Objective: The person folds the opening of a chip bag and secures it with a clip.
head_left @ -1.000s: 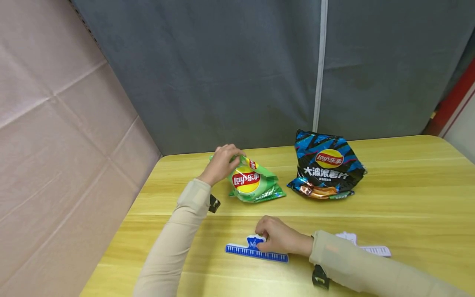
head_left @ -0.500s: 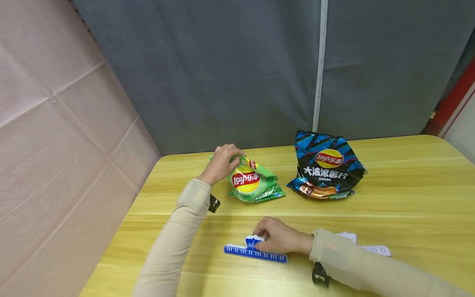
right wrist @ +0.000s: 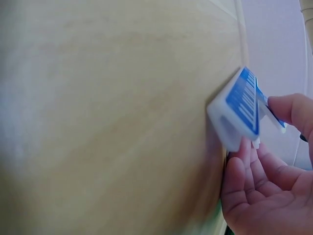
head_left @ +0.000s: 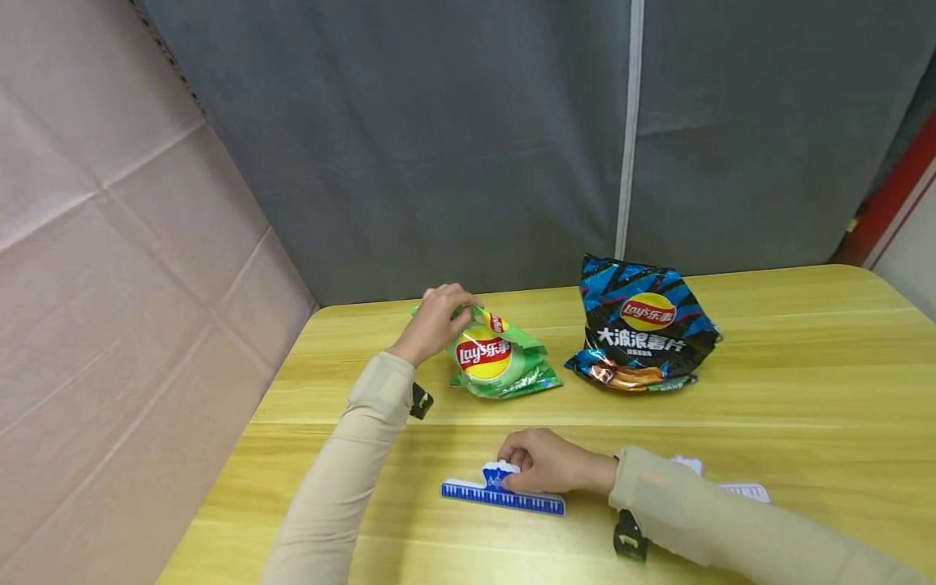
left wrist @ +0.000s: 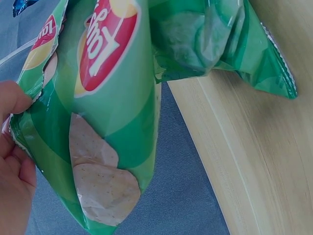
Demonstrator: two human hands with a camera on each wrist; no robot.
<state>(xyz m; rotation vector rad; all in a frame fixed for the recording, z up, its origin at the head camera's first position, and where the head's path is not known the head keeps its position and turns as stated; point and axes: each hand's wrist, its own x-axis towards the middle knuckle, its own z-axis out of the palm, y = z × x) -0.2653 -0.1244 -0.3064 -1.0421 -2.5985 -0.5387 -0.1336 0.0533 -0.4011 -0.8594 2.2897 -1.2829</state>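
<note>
At the back of the table my left hand (head_left: 436, 322) pinches the top edge of a green chip bag (head_left: 504, 374). The left wrist view shows thumb and fingers on the rim of that bag (left wrist: 122, 132). Nearer the front, my right hand (head_left: 548, 463) grips a blue and white clip (head_left: 504, 497) with a piano-key pattern by its handle. In the right wrist view the thumb presses one side of the clip's handle (right wrist: 261, 93), with fingers on the other side. Whether the clip touches the table is hard to tell.
A black and blue chip bag (head_left: 643, 333) stands to the right of the green one. A white clip (head_left: 747, 491) lies partly hidden behind the right forearm. Grey cloth (head_left: 439, 162) hangs behind the table (head_left: 804, 390), and a pale wall covering (head_left: 132, 325) is at left.
My right hand and the blue clip have shifted very slightly left. The right sleeve covers a bit more of the white clip. The left hand and green bag look unmoved.
</note>
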